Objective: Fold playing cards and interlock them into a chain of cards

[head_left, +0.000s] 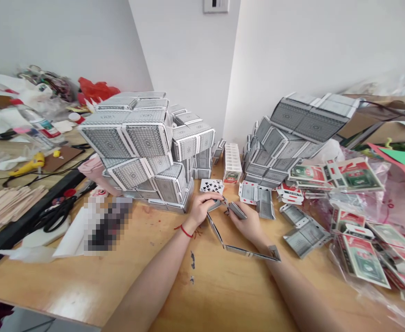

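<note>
Two grey stacks [145, 138] flank one white block [232, 161]. In front of it: two hands [202, 210], one card strip [237, 249], one wristband [186, 232]. Left of it: one glue gun [32, 163]. Above it: one switch [216, 5].

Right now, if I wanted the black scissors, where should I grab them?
Best by the black handle loops of the scissors, I think, coming from the near side with the left hand, which is the closer one. The loops lie toward you, and the other end points away toward the big card stack, so fingers should stay off the blades.
</note>
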Available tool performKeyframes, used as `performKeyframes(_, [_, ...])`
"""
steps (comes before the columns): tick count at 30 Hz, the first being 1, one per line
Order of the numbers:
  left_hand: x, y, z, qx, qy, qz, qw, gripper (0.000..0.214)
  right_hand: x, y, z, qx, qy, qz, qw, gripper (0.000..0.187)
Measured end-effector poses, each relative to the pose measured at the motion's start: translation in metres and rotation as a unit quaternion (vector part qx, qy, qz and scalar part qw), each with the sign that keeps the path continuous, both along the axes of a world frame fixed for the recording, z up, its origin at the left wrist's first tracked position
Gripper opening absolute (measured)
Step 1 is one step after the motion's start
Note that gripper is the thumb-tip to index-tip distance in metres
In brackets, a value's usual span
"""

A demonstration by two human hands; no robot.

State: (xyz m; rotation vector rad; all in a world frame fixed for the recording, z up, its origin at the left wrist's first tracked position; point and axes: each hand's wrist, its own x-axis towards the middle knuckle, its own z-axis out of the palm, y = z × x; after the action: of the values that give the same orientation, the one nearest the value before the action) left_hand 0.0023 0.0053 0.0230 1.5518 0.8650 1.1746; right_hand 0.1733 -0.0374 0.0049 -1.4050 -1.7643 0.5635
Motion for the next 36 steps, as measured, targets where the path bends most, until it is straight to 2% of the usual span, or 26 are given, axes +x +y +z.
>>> performKeyframes(6, [0.0, 0.001, 0.001, -0.002, -0.008, 0.0, 1.0, 0.024, 0.0, 0.0, 0.001, 0.021, -0.022, 0.005, 1.0, 0.011])
performKeyframes(11, [0.004, -0.001, 0.001, 0.01, -0.001, -0.043, 0.999, 0.025, 0.001, 0.002, 0.0, 0.014, -0.006, 0.01, 1.0, 0.012])
performKeyframes(17, [0.008, -0.002, 0.001, -0.039, -0.017, -0.035, 0.998, 0.022, 0.002, 0.003, 0.001, 0.008, 0.006, 0.001, 1.0, 0.012])
performKeyframes(21, [0.006, -0.001, -0.001, -0.024, 0.007, -0.039, 0.999, 0.017, 0.001, 0.002, 0.001, -0.002, 0.015, 0.003, 1.0, 0.014])
performKeyframes(30, [0.01, -0.004, -0.003, -0.018, 0.016, -0.062, 0.998, 0.023, 0.001, 0.004, -0.004, 0.005, 0.015, -0.005, 1.0, 0.009])
performKeyframes(36, [0.01, -0.002, -0.002, -0.064, -0.02, -0.07, 0.995, 0.029, 0.002, 0.003, -0.002, -0.003, 0.054, 0.002, 0.999, 0.011])
